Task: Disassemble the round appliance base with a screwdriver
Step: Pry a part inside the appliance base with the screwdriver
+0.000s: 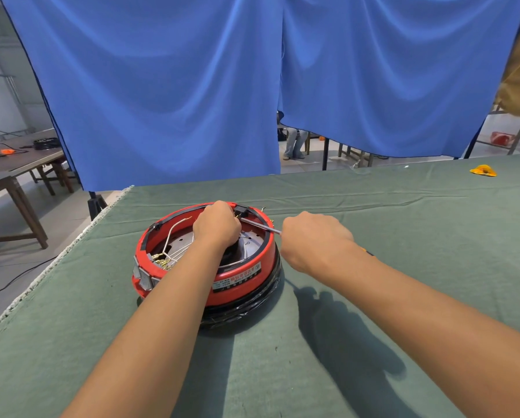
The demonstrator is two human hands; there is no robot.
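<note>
The base (pixel 206 257), red-walled with a black band at its bottom, sat open side up on the green-covered table (pixel 373 297), left of centre and nearer the left edge. Inside it showed a metal plate with small holes, white wires (pixel 174 233) looping over the plate, and brass terminals bunched at the near left of the rim. A label with print too small to read was on the near wall. Grey blocks sat against the outer wall on the near left.

Left hand (pixel 217 224) reached into the base from the near side, fingers curled down at the far rim beside a black fitting (pixel 242 210). What the fingers held could not be told; the grip was hidden by the back of the hand.

Right hand (pixel 314 236) hovered just right of the base, clenched around the screwdriver (pixel 260 226) handle, which was hidden in the fist. The thin metal shaft ran from the fist leftward and away, over the rim, its tip at the black fitting close to the left hand's fingers. Tip contact could not be made out.

A yellow object (pixel 483 171) lay at the far right of the table, well apart from the base. A blue curtain (pixel 192 86) hung behind the table. Wooden tables (pixel 17 164) stood at far left.
</note>
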